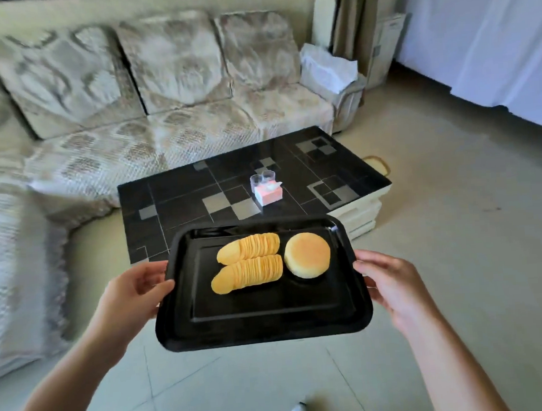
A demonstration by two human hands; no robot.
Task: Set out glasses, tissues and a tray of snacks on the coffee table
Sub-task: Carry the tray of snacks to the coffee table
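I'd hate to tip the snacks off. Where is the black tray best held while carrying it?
By the raised rim of the tray at its two short ends, left hand and right hand coming from opposite sides. It is wide and shallow, and the chips and bun lie loose, so an even grip keeps it level.

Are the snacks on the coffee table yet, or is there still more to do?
Not yet. The glasses and pink tissue box already sit on the coffee table. The black tray with crisps and a round cake is carried by the left hand and right hand, above the floor. Setting it down remains.
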